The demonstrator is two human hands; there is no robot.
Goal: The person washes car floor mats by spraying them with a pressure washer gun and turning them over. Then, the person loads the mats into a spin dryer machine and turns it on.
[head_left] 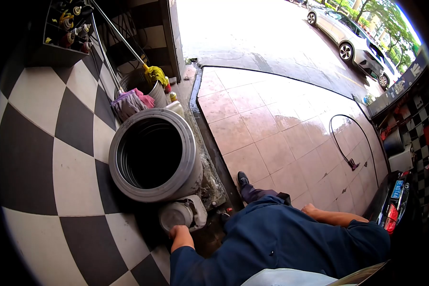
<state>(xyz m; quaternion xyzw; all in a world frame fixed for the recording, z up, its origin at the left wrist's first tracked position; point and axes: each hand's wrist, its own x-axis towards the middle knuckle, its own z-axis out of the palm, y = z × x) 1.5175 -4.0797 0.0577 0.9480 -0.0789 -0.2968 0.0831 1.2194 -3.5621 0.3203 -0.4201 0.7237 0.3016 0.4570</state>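
My left hand (178, 231) is at the near edge of a round grey cover (175, 215) on a low housing. Its fingers look curled in, and whatever they grip is hidden. Beyond that cover stands a large metal spin drum (191, 164) with a wide round opening and a dark inside. Out to the right, my right hand (311, 211) is held beside my body with the fingers closed. Nothing shows in it, and it hangs above the pink tiles.
Behind the drum, a purple mop (128, 104) and a yellow mop (156, 75) lean by a bucket (161, 97). Spray bottles fill a wall rack (57, 56). A black hose (335, 138) lies on the tiled floor (252, 128). A car's rear end (391, 202) is at right.
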